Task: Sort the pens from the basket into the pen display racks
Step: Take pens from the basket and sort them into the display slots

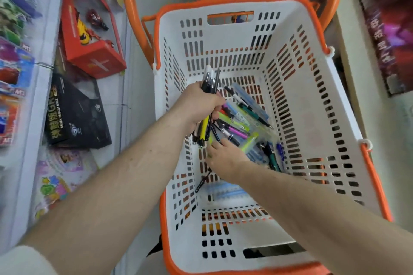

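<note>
Head view, looking down into a white slotted plastic basket with an orange rim and handles [299,87], filling the centre and right of the frame. Gathering step, by the look of it — pens being collected out of the basket, none yet carried to a rack, and no pen display rack identifiable anywhere in the frame.

Left hand [201,104], at centre frame, curled tightly round a bundle of mostly black-barrelled pens with one yellow one [209,100]; bundle standing roughly upright, tops poking out above the fist toward the upper centre, tips hanging out below it. Right hand [225,158], just below and right of the left, reaching down into the loose heap of mixed pens — pink, neon yellow, green, blue, black [241,127] — lying on the basket floor right of centre. Fingertips [214,146] at the near edge of that heap, close to the lower ends of the held bundle; loosely bent, but whether pinching a pen or only touching cannot be told from here, fingers partly hidden and blurred. A single dark pen [202,182] lying apart under the right wrist, beside a blurred pale-blue flat packet [225,192] in the lower centre.

Next move, probably: pinch one more matching pen from the heap, pass it into the left fist without loosening the bundle. Risk judged: slim barrels slipping out of the bottom of the bundle.

Boxed toys on a shelf [89,35] along the left edge.
</note>
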Demonstrator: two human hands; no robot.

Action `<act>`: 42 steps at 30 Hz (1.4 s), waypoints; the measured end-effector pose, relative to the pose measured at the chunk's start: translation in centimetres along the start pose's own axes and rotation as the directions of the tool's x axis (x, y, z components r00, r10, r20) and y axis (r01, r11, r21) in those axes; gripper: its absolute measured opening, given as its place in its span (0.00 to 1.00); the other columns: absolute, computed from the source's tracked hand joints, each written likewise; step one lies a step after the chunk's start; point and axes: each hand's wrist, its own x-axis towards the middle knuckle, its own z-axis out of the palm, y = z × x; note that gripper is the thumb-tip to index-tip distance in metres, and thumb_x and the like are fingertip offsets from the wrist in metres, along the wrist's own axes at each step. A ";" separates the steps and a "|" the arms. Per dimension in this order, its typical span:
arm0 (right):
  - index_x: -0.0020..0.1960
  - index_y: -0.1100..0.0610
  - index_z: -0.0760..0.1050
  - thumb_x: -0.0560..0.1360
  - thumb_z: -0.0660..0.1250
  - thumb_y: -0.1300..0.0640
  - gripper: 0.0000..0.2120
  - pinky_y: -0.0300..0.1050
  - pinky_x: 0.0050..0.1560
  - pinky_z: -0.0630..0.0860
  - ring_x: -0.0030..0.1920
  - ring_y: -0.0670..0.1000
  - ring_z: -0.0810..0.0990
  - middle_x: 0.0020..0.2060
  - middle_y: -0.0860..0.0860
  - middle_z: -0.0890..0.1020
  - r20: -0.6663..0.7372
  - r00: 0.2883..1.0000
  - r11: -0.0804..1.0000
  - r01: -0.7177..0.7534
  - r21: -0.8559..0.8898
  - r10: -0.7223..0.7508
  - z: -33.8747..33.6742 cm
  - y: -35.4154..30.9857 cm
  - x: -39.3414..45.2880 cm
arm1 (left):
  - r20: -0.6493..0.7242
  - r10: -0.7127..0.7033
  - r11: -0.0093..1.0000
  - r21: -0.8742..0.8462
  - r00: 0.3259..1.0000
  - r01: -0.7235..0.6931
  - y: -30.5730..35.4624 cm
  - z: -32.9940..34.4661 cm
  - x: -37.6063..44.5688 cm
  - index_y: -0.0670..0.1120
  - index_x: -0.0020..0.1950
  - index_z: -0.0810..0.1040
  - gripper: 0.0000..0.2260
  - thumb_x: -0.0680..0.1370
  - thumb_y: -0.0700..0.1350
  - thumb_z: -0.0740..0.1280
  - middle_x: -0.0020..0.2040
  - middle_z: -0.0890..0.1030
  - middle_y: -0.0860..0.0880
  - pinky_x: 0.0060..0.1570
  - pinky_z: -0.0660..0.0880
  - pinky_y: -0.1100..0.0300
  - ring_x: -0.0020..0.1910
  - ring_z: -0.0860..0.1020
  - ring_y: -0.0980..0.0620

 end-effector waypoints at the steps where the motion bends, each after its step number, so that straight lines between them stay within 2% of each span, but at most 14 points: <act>1: 0.66 0.57 0.74 0.79 0.63 0.58 0.16 0.55 0.66 0.66 0.62 0.58 0.72 0.63 0.56 0.75 -0.010 1.000 1.000 0.010 0.011 -0.010 0.1 -0.1 -0.6 | 0.000 -0.001 1.000 -0.009 1.000 0.001 0.1 0.0 0.1 0.45 0.41 0.74 0.06 0.77 0.37 0.68 0.33 0.76 0.48 0.36 0.75 0.61 0.30 0.75 0.51; 4: 0.66 0.58 0.70 0.80 0.58 0.59 0.15 0.55 0.68 0.65 0.60 0.58 0.75 0.60 0.56 0.77 0.011 0.999 0.988 -0.049 0.143 0.048 0.5 0.6 -2.6 | -0.006 -0.021 0.998 -0.061 1.000 0.021 0.1 0.0 0.2 0.44 0.40 0.74 0.07 0.76 0.36 0.68 0.31 0.74 0.48 0.37 0.75 0.55 0.28 0.73 0.50; 6: 0.63 0.57 0.69 0.80 0.58 0.59 0.12 0.53 0.63 0.69 0.57 0.58 0.77 0.58 0.56 0.78 0.030 0.979 0.933 -0.202 0.299 0.202 0.4 1.7 -3.6 | -0.010 -0.028 0.998 -0.060 1.000 0.028 0.1 0.3 0.3 0.44 0.40 0.74 0.06 0.75 0.37 0.69 0.32 0.74 0.47 0.39 0.74 0.53 0.30 0.73 0.49; 9: 0.55 0.56 0.71 0.81 0.57 0.54 0.08 0.48 0.48 0.76 0.46 0.54 0.78 0.50 0.54 0.80 0.014 0.811 0.641 -0.473 0.604 0.585 0.3 3.7 -3.3 | -0.049 -0.042 0.998 -0.037 0.998 0.041 0.0 0.3 0.4 0.45 0.42 0.73 0.07 0.74 0.39 0.71 0.38 0.73 0.46 0.42 0.71 0.56 0.37 0.72 0.49; 11: 0.56 0.56 0.72 0.81 0.59 0.51 0.09 0.49 0.43 0.79 0.44 0.54 0.79 0.51 0.53 0.79 0.093 0.722 0.478 -0.542 0.691 0.685 0.5 4.5 -2.3 | -0.047 -0.050 0.998 -0.037 0.998 0.048 -0.1 0.1 0.6 0.45 0.40 0.72 0.09 0.73 0.39 0.72 0.38 0.73 0.47 0.40 0.70 0.57 0.38 0.71 0.48; 15: 0.64 0.56 0.70 0.78 0.66 0.44 0.21 0.53 0.47 0.81 0.50 0.57 0.81 0.60 0.54 0.75 0.214 0.774 0.543 -0.585 0.603 0.596 0.7 4.9 -0.7 | -0.070 -0.058 0.998 -0.034 0.996 0.056 -0.4 -0.2 0.8 0.45 0.39 0.74 0.07 0.72 0.39 0.71 0.37 0.73 0.47 0.42 0.72 0.55 0.38 0.73 0.48; 20: 0.66 0.58 0.68 0.77 0.68 0.42 0.26 0.52 0.48 0.80 0.54 0.58 0.81 0.59 0.55 0.77 0.252 0.799 0.676 -0.598 0.431 0.546 0.9 5.7 -0.5 | -0.070 -0.070 0.996 -0.065 0.995 0.066 -0.5 -0.2 1.0 0.44 0.43 0.74 0.08 0.68 0.40 0.72 0.39 0.74 0.47 0.45 0.74 0.52 0.41 0.73 0.46; 23: 0.62 0.58 0.69 0.77 0.69 0.44 0.22 0.51 0.46 0.80 0.50 0.57 0.82 0.53 0.54 0.80 0.317 0.795 0.683 -0.606 0.408 0.517 1.2 6.0 -0.5 | -0.076 -0.072 0.995 -0.072 0.995 0.066 -0.5 -0.2 1.1 0.44 0.45 0.75 0.08 0.71 0.40 0.72 0.40 0.75 0.47 0.44 0.72 0.55 0.41 0.74 0.48; 25: 0.60 0.58 0.72 0.79 0.68 0.50 0.15 0.50 0.43 0.80 0.47 0.57 0.82 0.49 0.53 0.81 0.355 0.792 0.683 -0.609 0.403 0.497 1.4 6.0 -0.2 | -0.072 -0.074 0.994 -0.081 0.995 0.068 -0.5 -0.2 1.2 0.44 0.45 0.75 0.07 0.72 0.39 0.72 0.41 0.75 0.47 0.42 0.70 0.56 0.41 0.73 0.49; 28: 0.57 0.58 0.74 0.79 0.66 0.53 0.10 0.49 0.40 0.79 0.45 0.57 0.81 0.44 0.54 0.79 0.392 0.805 0.641 -0.593 0.488 0.445 1.4 6.3 -0.2 | -0.066 -0.080 0.993 -0.097 0.995 0.073 -0.4 -0.3 1.2 0.46 0.43 0.73 0.08 0.72 0.39 0.72 0.40 0.74 0.49 0.41 0.68 0.57 0.40 0.73 0.50; 34: 0.52 0.55 0.72 0.79 0.63 0.51 0.07 0.50 0.42 0.79 0.43 0.54 0.79 0.43 0.53 0.79 0.340 0.906 0.665 -0.417 0.619 0.251 -0.1 5.9 -1.8 | -0.065 -0.085 0.989 -0.124 0.994 0.077 -0.3 -0.2 1.2 0.45 0.45 0.74 0.07 0.73 0.38 0.71 0.38 0.73 0.49 0.40 0.69 0.58 0.38 0.72 0.51; 36: 0.50 0.53 0.70 0.79 0.63 0.52 0.05 0.47 0.38 0.76 0.40 0.53 0.78 0.40 0.50 0.77 0.287 0.919 0.599 -0.393 0.698 0.269 -0.6 5.6 -2.2 | -0.073 -0.087 0.989 -0.127 0.993 0.077 -0.3 -0.3 1.3 0.45 0.45 0.74 0.07 0.73 0.38 0.71 0.38 0.73 0.49 0.41 0.69 0.58 0.38 0.72 0.50; 38: 0.50 0.53 0.69 0.79 0.63 0.55 0.03 0.42 0.31 0.72 0.35 0.50 0.76 0.36 0.49 0.76 0.244 0.905 0.436 -0.386 0.813 0.347 -1.1 5.6 -2.4 | -0.081 -0.089 0.988 -0.136 0.993 0.077 -0.3 -0.4 1.3 0.45 0.44 0.74 0.07 0.73 0.39 0.71 0.38 0.73 0.48 0.42 0.69 0.57 0.38 0.72 0.50; 42: 0.43 0.53 0.71 0.77 0.64 0.59 0.05 0.41 0.28 0.70 0.30 0.48 0.73 0.33 0.50 0.76 0.277 0.801 0.121 -0.395 0.910 0.531 -1.9 7.5 -1.9 | -0.102 -0.098 0.984 -0.158 0.990 0.081 -0.3 -0.5 1.3 0.46 0.43 0.73 0.07 0.73 0.38 0.71 0.38 0.73 0.49 0.39 0.68 0.58 0.38 0.72 0.51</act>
